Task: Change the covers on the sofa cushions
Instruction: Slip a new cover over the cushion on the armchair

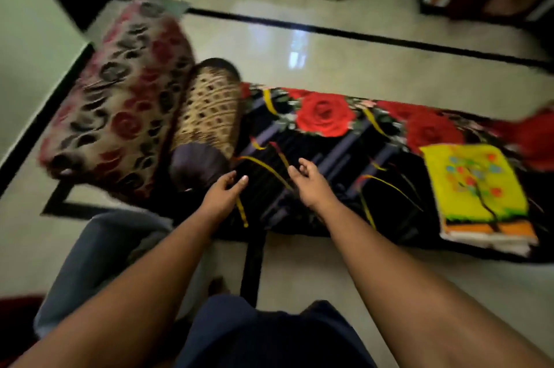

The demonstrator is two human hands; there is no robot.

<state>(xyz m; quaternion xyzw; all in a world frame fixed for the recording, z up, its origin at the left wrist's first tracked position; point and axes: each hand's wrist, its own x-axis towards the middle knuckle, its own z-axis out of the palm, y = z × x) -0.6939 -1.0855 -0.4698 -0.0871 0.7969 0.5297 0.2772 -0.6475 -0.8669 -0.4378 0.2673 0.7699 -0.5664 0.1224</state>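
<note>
Both hands spread, holding nothing: left hand (226, 192), right hand (308, 182). Black rose-print cushion (323, 134) lies directly beneath and beyond them; contact unclear.

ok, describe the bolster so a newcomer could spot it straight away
Start at the dark rose-print blanket spread on the tiled floor. At its left end lies a big cushion in a red and black floral cover; the bolster lies between the two. It is the only cylinder there, with a tan lattice-pattern cover and dark gathered ends, just beyond the left hand.
</note>
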